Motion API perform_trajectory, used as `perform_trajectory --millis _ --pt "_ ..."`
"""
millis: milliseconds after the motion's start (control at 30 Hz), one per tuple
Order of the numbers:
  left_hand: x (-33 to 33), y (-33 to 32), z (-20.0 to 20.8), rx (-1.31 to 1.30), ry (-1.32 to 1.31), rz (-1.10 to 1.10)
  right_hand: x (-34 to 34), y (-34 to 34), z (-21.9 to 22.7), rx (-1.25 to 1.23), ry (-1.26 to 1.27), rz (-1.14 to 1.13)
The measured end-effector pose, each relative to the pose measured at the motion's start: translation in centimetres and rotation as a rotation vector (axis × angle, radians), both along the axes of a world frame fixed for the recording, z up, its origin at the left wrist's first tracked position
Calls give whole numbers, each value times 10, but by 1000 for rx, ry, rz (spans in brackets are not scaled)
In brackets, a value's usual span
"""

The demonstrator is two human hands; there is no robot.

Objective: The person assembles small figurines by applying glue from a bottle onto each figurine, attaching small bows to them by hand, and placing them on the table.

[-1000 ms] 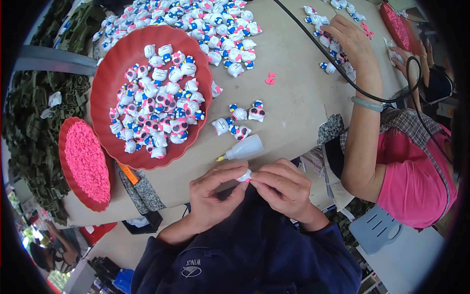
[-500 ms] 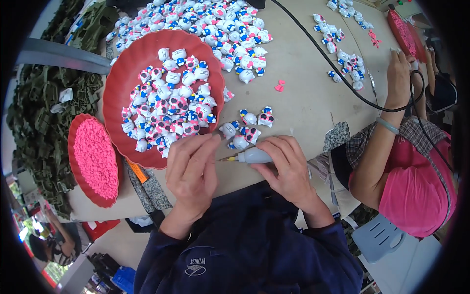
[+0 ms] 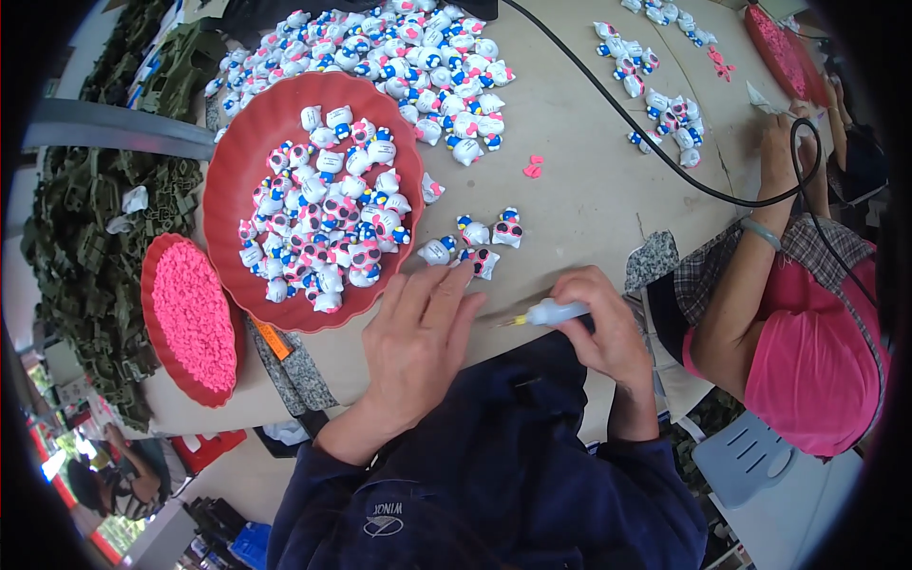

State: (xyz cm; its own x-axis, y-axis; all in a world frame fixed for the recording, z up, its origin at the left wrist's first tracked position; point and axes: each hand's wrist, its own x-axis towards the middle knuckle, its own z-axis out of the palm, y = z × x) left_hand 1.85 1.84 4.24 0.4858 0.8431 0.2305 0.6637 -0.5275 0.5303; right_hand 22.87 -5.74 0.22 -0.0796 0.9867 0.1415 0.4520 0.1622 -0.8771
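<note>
My right hand point(image 3: 608, 328) is closed around a small translucent squeeze bottle point(image 3: 554, 312) with a yellow collar and thin needle tip pointing left. My left hand point(image 3: 418, 328) reaches over the near side of a small group of toy cat figurines, fingers stretched and thumb apart. One white-and-blue figurine point(image 3: 437, 251) lies just beyond its fingertips; another, with pink sunglasses point(image 3: 481, 261), lies at their right. Two more figurines point(image 3: 491, 230) sit slightly farther off. Whatever is under the left fingers is hidden.
A red scalloped tray point(image 3: 220, 180) full of figurines stands left, a smaller red dish point(image 3: 152, 313) of pink pieces beside it. A figurine heap point(image 3: 380, 47) lies behind. Pink bits point(image 3: 534, 167) rest mid-table. A black cable point(image 3: 617, 114) crosses right, near a co-worker's arm point(image 3: 736, 285).
My left hand has moved right and its fingers now cover the nearest figurine. My right hand has drawn back to the right with the bottle. The whole view has shifted slightly.
</note>
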Motion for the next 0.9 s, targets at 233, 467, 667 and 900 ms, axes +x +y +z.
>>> perform_trajectory --millis 233,467,667,900 --pt "24 5 -20 98 106 10 1 -9 0 18 106 -203" --pt "16 -8 -18 -124 -259 -168 -17 -18 -3 -25 638 -275" --pt "-9 -25 -23 -934 -675 -291 -23 -20 11 -129 582 -359" --pt "-10 -20 -23 -1311 -1070 83 -17 -16 25 83 282 -329"
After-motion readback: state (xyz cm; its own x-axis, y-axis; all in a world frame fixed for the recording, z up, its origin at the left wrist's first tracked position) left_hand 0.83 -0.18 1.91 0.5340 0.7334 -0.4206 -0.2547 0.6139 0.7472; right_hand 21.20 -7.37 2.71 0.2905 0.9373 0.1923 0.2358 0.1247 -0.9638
